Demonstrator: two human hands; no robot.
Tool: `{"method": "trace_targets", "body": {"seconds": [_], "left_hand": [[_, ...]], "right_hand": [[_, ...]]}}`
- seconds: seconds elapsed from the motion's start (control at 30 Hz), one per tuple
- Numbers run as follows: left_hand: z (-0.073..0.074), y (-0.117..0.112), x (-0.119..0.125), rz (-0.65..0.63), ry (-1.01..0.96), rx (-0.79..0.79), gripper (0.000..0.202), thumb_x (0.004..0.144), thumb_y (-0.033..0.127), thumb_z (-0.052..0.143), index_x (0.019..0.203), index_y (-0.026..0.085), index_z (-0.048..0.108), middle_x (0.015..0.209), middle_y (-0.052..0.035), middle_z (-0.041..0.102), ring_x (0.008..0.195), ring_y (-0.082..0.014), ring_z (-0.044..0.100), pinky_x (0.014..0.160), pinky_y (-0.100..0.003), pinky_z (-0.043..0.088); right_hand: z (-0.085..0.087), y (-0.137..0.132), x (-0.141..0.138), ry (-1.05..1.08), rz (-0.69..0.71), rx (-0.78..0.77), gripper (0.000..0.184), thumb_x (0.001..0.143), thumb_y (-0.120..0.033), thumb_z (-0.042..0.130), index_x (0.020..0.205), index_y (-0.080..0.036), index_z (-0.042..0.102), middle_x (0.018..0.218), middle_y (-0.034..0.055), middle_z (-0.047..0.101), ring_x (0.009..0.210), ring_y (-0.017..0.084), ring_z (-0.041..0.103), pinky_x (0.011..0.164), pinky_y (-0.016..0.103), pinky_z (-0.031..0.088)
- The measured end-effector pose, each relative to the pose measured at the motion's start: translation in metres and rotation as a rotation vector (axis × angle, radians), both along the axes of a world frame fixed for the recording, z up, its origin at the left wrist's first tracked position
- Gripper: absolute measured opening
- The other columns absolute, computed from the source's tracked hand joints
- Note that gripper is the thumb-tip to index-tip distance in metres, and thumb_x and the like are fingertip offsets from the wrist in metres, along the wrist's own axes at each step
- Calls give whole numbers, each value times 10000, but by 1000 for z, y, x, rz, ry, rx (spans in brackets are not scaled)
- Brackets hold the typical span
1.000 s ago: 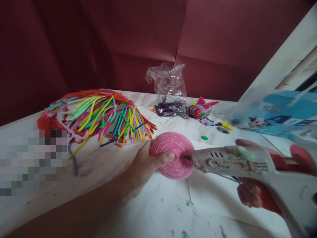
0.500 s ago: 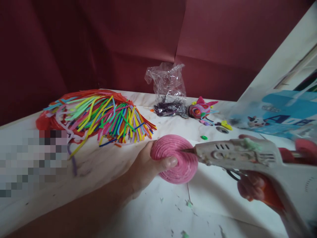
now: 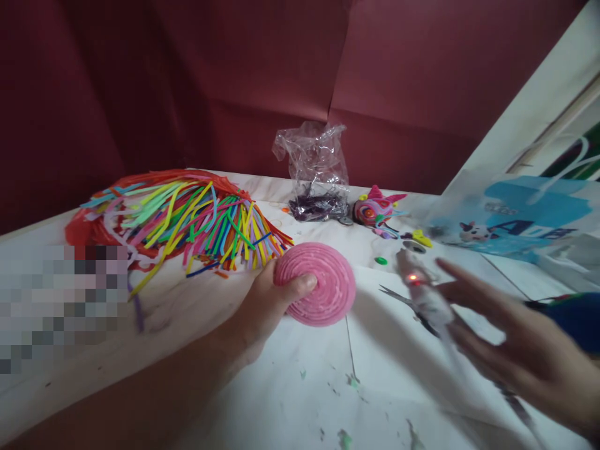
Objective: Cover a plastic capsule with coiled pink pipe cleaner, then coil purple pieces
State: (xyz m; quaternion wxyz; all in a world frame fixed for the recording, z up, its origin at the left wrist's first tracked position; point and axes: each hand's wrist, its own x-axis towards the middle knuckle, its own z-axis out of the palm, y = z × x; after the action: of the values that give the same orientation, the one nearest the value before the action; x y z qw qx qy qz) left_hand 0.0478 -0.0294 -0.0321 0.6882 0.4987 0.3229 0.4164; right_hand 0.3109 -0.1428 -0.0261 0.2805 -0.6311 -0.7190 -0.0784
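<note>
From my remote seat, looking through the head camera, I have the left hand (image 3: 260,312) on the pink coiled disc (image 3: 332,297), which is raised above the white table (image 3: 262,406) near the middle of the view, its ringed face turned toward me. The thumb presses on that face near the centre; the other fingers go behind the disc, so I read a pinch at its left edge. On the right, the right hand (image 3: 529,353) is blurred, its fingers stretched out and spread around the glue gun (image 3: 434,309); I cannot tell whether they touch it. A red light glows on the gun, and the scissors (image 3: 398,295) lie just beside it, blades pointing left. Beyond them I see a small green piece (image 3: 381,260), a grey ring (image 3: 415,247) and a yellow piece (image 3: 422,237). Farther back sits a pink eared ornament (image 3: 372,214), just right of a clear plastic bag (image 3: 319,156) with dark strands at its bottom. Many-coloured fuzzy stems (image 3: 201,219) spread across the left, and a blue-and-white bag (image 3: 539,212) stands at the far right.
</note>
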Motion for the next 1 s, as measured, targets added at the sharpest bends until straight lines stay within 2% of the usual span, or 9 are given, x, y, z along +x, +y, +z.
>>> {"method": "trace_targets", "body": {"seconds": [0.1, 0.27, 0.43, 0.53, 0.67, 0.73, 0.83, 0.9, 1.0], "left_hand": [[1, -1, 1, -5, -18, -12, 521, 642, 388, 709, 1075, 145, 550, 983, -94, 620, 919, -247, 575, 807, -378, 452], [-3, 0, 3, 15, -12, 6, 552, 623, 381, 726, 1086, 141, 547, 981, -95, 626, 924, -252, 579, 815, -380, 448], [-6, 3, 2, -25, 11, 22, 569, 607, 371, 738, 1095, 147, 553, 994, -99, 634, 926, -254, 586, 827, -383, 439], [-7, 3, 1, -38, 23, 49, 553, 613, 372, 733, 1079, 135, 555, 967, -100, 634, 909, -252, 584, 810, -377, 443], [-6, 0, 2, -59, 31, 66, 559, 616, 373, 731, 1083, 136, 535, 988, -102, 626, 930, -263, 577, 811, -378, 444], [-6, -2, 3, -66, 34, 83, 564, 614, 365, 733, 1087, 139, 528, 1002, -101, 626, 947, -267, 573, 816, -377, 447], [-6, -6, 4, -74, 23, 121, 571, 604, 356, 743, 1084, 137, 524, 993, -93, 632, 923, -252, 576, 798, -355, 457], [-6, -9, 3, -92, 17, 134, 583, 615, 353, 741, 1107, 143, 510, 1030, -93, 624, 922, -244, 577, 793, -346, 460], [-5, -13, 2, -90, 33, 146, 605, 627, 350, 739, 1138, 146, 486, 1082, -102, 602, 949, -250, 571, 802, -347, 459]], "right_hand": [[-20, 15, -7, -145, 124, -108, 559, 918, -243, 379, 1427, -270, 150, 1096, 121, 627, 874, 220, 654, 679, 293, 549], [-43, 29, -3, -296, 164, -125, 619, 873, -163, 383, 1441, -229, 145, 1159, 141, 573, 942, 251, 627, 718, 351, 550], [-48, 33, 2, -353, 169, -96, 621, 862, -149, 384, 1438, -239, 169, 1082, 124, 606, 904, 255, 625, 697, 365, 550], [-48, 35, 5, -359, 181, -66, 583, 856, -164, 400, 1418, -197, 250, 1019, 130, 630, 842, 261, 628, 680, 384, 548], [-32, 32, 0, -365, 170, -108, 473, 827, -223, 466, 1298, -191, 447, 1058, 137, 638, 894, 310, 615, 721, 473, 532], [-17, 26, -12, -248, 193, -116, 449, 845, -268, 467, 1291, -228, 446, 1137, 126, 614, 972, 307, 603, 749, 462, 535], [1, 21, -41, 132, 168, -115, 583, 867, -381, 481, 1397, -282, 257, 1311, 115, 497, 1146, 307, 515, 870, 473, 492], [5, 23, -61, 337, 213, -153, 693, 836, -467, 519, 1423, -306, 187, 1362, 119, 440, 1181, 330, 479, 872, 504, 483], [2, 33, -83, 560, 217, -311, 775, 794, -508, 574, 1430, -282, 192, 1394, 131, 390, 1216, 326, 440, 932, 526, 432]]}}
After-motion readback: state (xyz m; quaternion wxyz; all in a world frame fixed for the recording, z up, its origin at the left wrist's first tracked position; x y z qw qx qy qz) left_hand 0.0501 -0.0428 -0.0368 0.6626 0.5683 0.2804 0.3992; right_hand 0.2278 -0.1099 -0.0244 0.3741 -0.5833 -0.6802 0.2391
